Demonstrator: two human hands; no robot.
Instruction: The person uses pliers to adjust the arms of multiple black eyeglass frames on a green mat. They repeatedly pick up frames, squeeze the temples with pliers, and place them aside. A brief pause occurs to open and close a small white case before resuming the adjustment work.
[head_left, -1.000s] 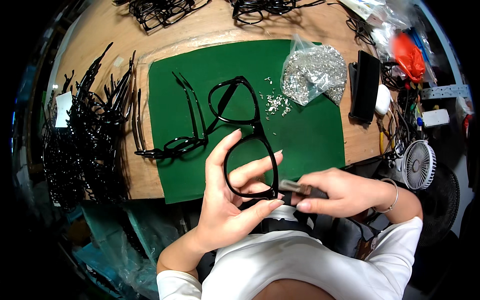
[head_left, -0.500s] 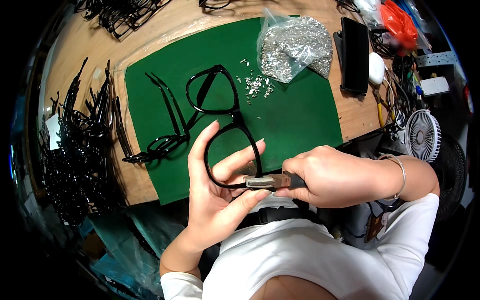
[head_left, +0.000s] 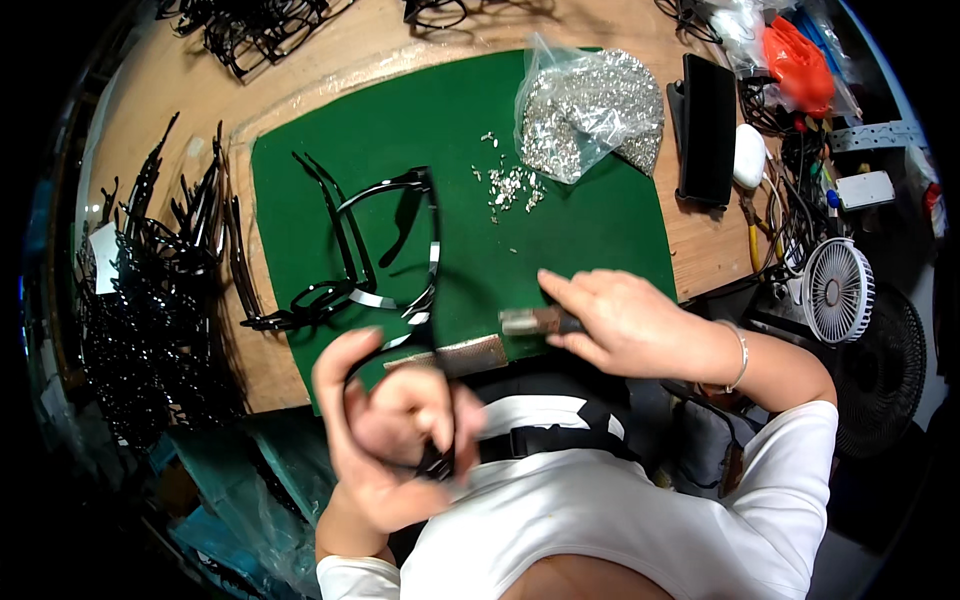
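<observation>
My left hand (head_left: 345,440), smeared by motion, is closed around the lower rim of a black eyeglass frame (head_left: 433,255) near the front edge of the table. The frame is tilted, and its far rim and one temple reach over the green mat. My right hand (head_left: 630,325) grips the dark handle of a pliers-like tool (head_left: 528,322), its blunt metal head pointing left. Tool and frame are apart. Another black eyeglass frame (head_left: 345,245) lies on the mat to the left, partly behind the held one. Small shiny metal pieces (head_left: 510,190) are scattered on the green mat (head_left: 570,240).
A clear bag of metal pieces (head_left: 590,115) lies at the back of the mat. Black frames (head_left: 150,330) pile up on the left, others (head_left: 250,30) at the back. A phone (head_left: 705,130), cables and a white fan (head_left: 838,290) stand right. A textured strip (head_left: 460,355) lines the front edge.
The tool has come off the frame's rim. My left hand has pulled the frame left and toward me, tilting it, while my right hand has shifted slightly left and away.
</observation>
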